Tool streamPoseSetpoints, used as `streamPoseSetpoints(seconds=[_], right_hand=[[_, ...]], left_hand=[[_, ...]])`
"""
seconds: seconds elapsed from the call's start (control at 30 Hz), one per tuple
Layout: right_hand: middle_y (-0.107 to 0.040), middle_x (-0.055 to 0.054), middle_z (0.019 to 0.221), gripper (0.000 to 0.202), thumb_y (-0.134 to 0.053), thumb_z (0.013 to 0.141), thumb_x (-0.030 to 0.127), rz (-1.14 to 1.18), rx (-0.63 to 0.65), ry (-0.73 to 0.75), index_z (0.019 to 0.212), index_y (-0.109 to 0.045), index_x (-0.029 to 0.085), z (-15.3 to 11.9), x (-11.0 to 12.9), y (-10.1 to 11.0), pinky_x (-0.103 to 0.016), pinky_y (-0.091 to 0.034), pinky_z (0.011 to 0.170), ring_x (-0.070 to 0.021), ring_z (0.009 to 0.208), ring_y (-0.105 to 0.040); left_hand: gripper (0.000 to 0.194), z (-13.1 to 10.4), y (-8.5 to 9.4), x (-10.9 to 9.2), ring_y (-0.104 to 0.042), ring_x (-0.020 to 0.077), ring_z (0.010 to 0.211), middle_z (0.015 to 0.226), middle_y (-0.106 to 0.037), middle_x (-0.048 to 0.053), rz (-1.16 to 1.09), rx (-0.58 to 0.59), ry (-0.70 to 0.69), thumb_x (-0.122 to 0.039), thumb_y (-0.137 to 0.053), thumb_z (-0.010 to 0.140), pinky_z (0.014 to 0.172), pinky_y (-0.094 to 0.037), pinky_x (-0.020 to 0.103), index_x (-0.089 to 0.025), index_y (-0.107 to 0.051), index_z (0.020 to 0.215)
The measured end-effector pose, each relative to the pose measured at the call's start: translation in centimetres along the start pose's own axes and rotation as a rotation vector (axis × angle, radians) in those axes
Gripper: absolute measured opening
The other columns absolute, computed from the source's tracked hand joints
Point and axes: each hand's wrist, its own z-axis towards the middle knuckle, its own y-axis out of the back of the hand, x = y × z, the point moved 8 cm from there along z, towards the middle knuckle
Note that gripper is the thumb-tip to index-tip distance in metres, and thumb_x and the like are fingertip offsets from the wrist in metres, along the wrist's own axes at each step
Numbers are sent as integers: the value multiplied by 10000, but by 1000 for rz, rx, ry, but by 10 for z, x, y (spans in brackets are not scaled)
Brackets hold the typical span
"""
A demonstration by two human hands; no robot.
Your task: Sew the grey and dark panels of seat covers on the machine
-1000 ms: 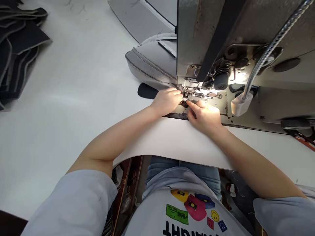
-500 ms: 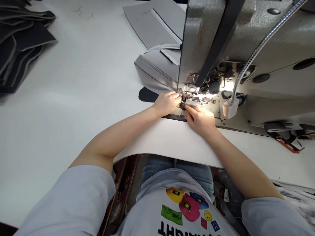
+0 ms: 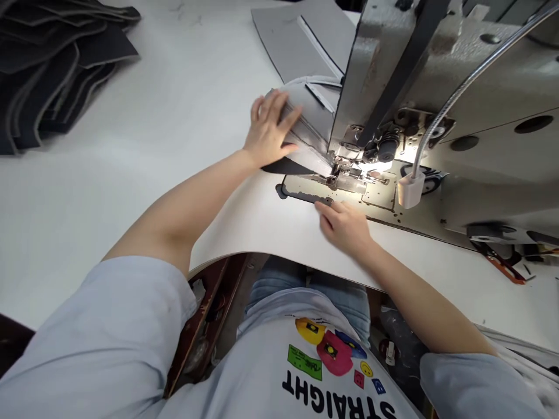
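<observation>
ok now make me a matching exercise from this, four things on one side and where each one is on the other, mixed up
1. left hand
2. right hand
3. dark pieces
4. white block

a. at the front edge of the machine bed
b. at the end of the silvery cable
c. on the grey fabric piece
d. heaped on the far left of the table

Pairs: 1-c, 2-a, 3-d, 4-b

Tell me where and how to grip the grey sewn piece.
Probably grip the grey sewn piece at its left end, coming from the left: that end sticks out clear of the sewing machine, where the left hand is spread over it, while the machine hides the piece's right side.
</observation>
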Motion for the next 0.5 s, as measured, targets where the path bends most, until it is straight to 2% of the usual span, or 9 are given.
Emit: streamPoseSetpoints(seconds=[0.03, 0.1, 0.2, 0.27, 0.3, 0.37, 0.43, 0.47, 0.5], right_hand=[[-643, -74, 791, 402, -402, 1011, 266, 17, 17, 33, 1252, -715, 192, 0, 9, -3, -323, -297, 652, -187, 738, -504], [-635, -76, 800, 397, -398, 1018, 264, 37, 47, 83, 1253, -710, 195, 2, 24, -8, -321, -315, 668, -188, 748, -503], [-641, -83, 849, 412, -383, 1014, 242, 52, 21, 78, 1302, -674, 192, 5, 26, -8, -314, -362, 697, -197, 794, -535], [-658, -87, 894, 458, -377, 999, 223, 66, -24, 32, 1399, -597, 176, 4, 20, -2, -307, -397, 703, -202, 827, -567], [-669, -86, 912, 491, -385, 989, 222, 75, -39, 12, 1451, -544, 166, 3, 17, 1, -304, -412, 700, -203, 831, -583], [-699, -77, 924, 543, -421, 971, 248, 85, -45, -6, 1503, -480, 158, -2, 15, 6, -299, -430, 671, -202, 807, -613], [-728, -66, 900, 511, -456, 961, 286, 67, -41, -10, 1450, -550, 175, -6, 16, 10, -297, -427, 628, -203, 763, -639], [-740, -63, 878, 456, -457, 961, 295, 47, -46, -4, 1370, -631, 194, -8, 16, 11, -299, -424, 612, -207, 751, -653], [-751, -67, 866, 408, -458, 957, 298, 41, -61, -1, 1275, -699, 212, -9, 15, 12, -301, -428, 608, -211, 753, -668]], left_hand=[[721, 7, 5, 14, -284, 281, 1469, 1550, -464, 22, 40, 11, 57, -535, -673, 875, 1265, -121, 562, -316, -404, 1508], [744, 23, 4, 28, -346, 295, 1438, 1541, -469, 73, 129, 105, 121, -512, -693, 874, 1255, -172, 550, -238, -412, 1505], [524, 33, -7, 19, -511, 335, 1326, 1390, -594, 160, 200, 249, 182, -388, -629, 930, 1161, -349, 489, -108, -558, 1368], [438, 15, -6, 4, -562, 368, 1280, 1310, -638, 203, 205, 254, 245, -346, -572, 956, 1096, -414, 480, -73, -597, 1298], [433, -3, -3, -3, -584, 385, 1254, 1278, -652, 226, 204, 246, 287, -350, -556, 961, 1064, -442, 493, -60, -602, 1281], [440, -58, 5, -13, -649, 399, 1156, 1181, -693, 242, 200, 255, 376, -376, -559, 953, 977, -503, 507, -60, -615, 1254], [412, -126, 11, -19, -704, 371, 1032, 1081, -737, 193, 176, 296, 402, -380, -619, 906, 909, -549, 488, -112, -657, 1217], [442, -158, 11, -26, -709, 336, 1034, 1112, -743, 147, 119, 328, 333, -411, -675, 863, 923, -558, 453, -182, -661, 1241], [538, -186, 12, -38, -673, 343, 1143, 1256, -699, 156, 3, 333, 160, -425, -699, 845, 990, -537, 467, -216, -619, 1336]])
